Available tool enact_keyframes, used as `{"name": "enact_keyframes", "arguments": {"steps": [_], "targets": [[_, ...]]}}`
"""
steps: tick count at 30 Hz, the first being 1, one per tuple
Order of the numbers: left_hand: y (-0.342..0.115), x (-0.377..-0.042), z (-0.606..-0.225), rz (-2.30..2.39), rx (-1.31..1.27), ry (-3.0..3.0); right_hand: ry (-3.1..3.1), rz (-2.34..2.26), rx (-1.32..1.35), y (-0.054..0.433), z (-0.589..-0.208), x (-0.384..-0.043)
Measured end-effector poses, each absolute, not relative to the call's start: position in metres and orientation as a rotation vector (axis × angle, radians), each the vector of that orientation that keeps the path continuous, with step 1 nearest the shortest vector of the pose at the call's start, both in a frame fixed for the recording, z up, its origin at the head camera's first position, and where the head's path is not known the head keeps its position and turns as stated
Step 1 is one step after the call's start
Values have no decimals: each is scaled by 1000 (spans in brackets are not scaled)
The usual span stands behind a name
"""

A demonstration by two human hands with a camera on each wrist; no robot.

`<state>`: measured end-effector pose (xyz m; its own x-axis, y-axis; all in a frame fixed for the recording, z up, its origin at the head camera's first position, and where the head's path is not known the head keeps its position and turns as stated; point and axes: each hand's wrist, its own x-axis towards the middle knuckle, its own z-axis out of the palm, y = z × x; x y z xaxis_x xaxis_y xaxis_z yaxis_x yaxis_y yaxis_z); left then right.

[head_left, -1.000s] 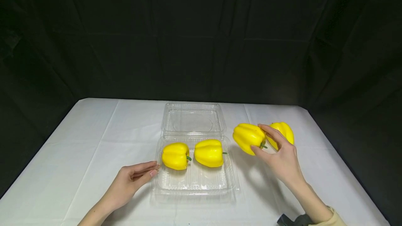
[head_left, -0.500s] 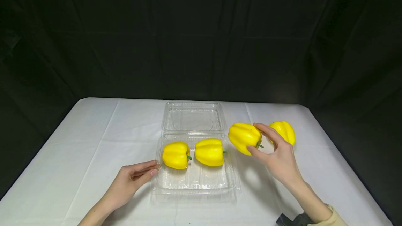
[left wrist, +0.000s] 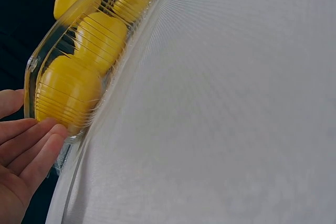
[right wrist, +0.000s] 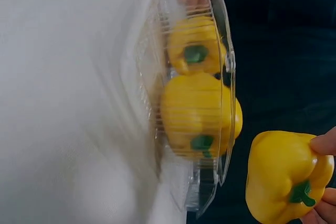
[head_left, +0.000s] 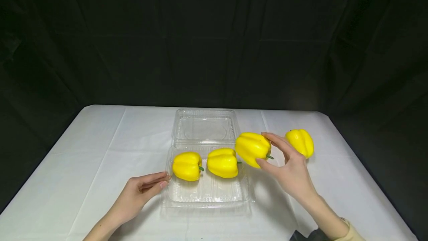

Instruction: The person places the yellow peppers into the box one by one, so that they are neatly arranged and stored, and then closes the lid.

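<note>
My right hand [head_left: 295, 172] holds a yellow bell pepper [head_left: 251, 148] between thumb and fingers, raised close to the right rim of a clear plastic clamshell box [head_left: 208, 203]. The green stem [right wrist: 301, 193] of this pepper shows in the right wrist view. Inside the box's base lie a left bell pepper [head_left: 185, 166] and a right bell pepper [head_left: 222, 163], stems toward the right. At the box's left side is my left hand [head_left: 132, 196]. Its straight fingers [left wrist: 39, 153] lie against the outer wall in the left wrist view, with the thumb near the rim.
Another yellow bell pepper [head_left: 301, 142] sits on the white-covered table [head_left: 337, 181] behind my right hand. The box's lid [head_left: 205, 125] is folded back toward the far edge. Black curtains [head_left: 210, 40] stand behind the table and at both sides.
My right hand has moved left with its bell pepper, from beside the pepper on the table to near the box's right rim. The left hand and box have stayed in place.
</note>
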<state>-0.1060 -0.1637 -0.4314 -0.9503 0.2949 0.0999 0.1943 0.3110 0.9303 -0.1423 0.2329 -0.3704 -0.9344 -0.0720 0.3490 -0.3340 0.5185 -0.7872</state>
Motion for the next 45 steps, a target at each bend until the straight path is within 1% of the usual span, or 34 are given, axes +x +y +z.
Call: {"name": "enact_keyframes", "arguments": {"steps": [21, 33, 45], "targets": [[-163, -105, -431, 1729, 435, 2472, -2470, 1457, 431, 213, -366, -133], [-163, -105, -431, 1729, 421, 2473, -2389, 1524, 556, 200, -370, -131], [-163, -105, -432, 1737, 437, 2466, -2380, 1546, 624, 190, -371, -127]]}}
